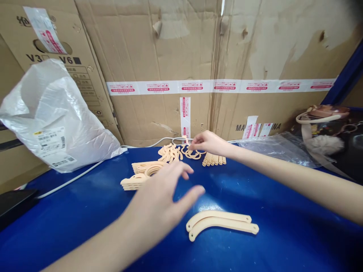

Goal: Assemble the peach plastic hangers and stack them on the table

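Observation:
My right hand (208, 142) reaches to the back of the blue table (283, 215) and pinches a small curved beige plastic piece (190, 153) from a heap of such pieces (171, 152). My left hand (161, 192) hovers open over the table's middle, fingers spread, holding nothing, just right of a stack of larger beige ring-shaped parts (141, 173). Two long curved beige strips (222, 223) lie side by side in front of my left hand. A short row of small straight beige pieces (214, 159) sits under my right wrist.
Cardboard boxes (176, 56) wall off the back. A crumpled white plastic bag (53, 117) leans at the left, with a white cable (70, 180) running along the table. A clear bag (278, 147) and a brown bag with a fur pompom (326, 136) lie at the right.

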Demonstrator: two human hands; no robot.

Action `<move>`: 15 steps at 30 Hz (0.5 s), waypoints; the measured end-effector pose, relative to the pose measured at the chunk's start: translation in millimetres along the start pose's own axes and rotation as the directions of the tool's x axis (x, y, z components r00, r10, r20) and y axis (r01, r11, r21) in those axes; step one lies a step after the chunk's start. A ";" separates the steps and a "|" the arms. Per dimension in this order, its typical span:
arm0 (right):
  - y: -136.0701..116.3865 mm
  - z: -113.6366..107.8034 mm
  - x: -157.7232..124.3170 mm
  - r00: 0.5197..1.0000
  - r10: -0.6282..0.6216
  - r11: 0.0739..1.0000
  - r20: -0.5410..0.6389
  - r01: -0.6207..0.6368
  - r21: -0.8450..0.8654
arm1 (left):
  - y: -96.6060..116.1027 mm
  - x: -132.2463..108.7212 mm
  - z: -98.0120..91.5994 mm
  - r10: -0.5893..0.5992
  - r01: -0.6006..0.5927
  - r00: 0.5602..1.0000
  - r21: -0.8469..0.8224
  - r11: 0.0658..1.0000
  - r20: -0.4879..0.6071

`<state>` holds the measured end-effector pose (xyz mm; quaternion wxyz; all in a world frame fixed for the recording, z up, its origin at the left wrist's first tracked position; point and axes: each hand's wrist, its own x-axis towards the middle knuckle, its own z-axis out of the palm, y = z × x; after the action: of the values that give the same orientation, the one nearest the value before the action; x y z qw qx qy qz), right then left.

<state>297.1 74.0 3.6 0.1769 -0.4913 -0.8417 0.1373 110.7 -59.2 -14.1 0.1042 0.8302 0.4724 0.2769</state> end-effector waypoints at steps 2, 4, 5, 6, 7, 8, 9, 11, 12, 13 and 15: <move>-1.3 -3.4 -33.3 0.999 -0.041 0.998 0.018 0.041 0.043 | -11.5 17.9 -18.6 -0.072 0.075 0.995 0.044 0.996 -0.065; -0.3 -1.5 -68.2 0.995 -0.075 0.993 0.065 0.068 0.093 | -26.5 38.9 -34.7 -0.143 0.152 0.987 0.127 0.980 -0.075; 0.8 0.8 -84.1 0.993 -0.073 0.991 0.097 0.062 0.121 | -34.4 49.6 -40.6 -0.178 0.186 0.982 0.190 0.964 -0.059; 2.0 3.6 -98.0 0.989 -0.061 0.991 0.133 0.045 0.123 | -42.0 60.2 -44.8 -0.219 0.215 0.976 0.256 0.942 -0.014; 3.3 6.5 -109.4 0.989 -0.040 0.994 0.140 0.025 0.108 | -48.8 70.2 -47.0 -0.267 0.241 0.963 0.343 0.908 0.028; 4.6 9.2 -118.2 0.987 -0.019 0.996 0.157 0.005 0.088 | -54.6 79.6 -47.2 -0.297 0.257 0.953 0.381 0.888 0.050; 5.7 11.4 -124.5 0.985 0.005 0.997 0.170 -0.018 0.070 | -58.9 88.2 -45.7 -0.324 0.268 0.943 0.409 0.872 0.073; 7.2 13.9 -130.9 0.982 0.038 0.998 0.188 -0.046 0.040 | -63.1 102.5 -38.2 -0.383 0.285 0.914 0.460 0.841 0.133; 7.7 14.2 -131.8 0.980 0.047 0.998 0.193 -0.054 0.032 | -63.0 108.1 -33.0 -0.413 0.295 0.898 0.483 0.824 0.155; 7.8 13.9 -131.9 0.979 0.051 0.998 0.199 -0.057 0.028 | -61.8 112.7 -27.3 -0.442 0.308 0.881 0.504 0.807 0.169; 7.1 12.2 -130.7 0.978 0.049 0.998 0.205 -0.054 0.022 | -57.3 118.8 -15.7 -0.486 0.332 0.858 0.541 0.773 0.167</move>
<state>356.8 -37.7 -31.6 0.0926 -0.4936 -0.8405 0.2034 107.9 69.9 16.8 0.0168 0.7358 0.6769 -0.0113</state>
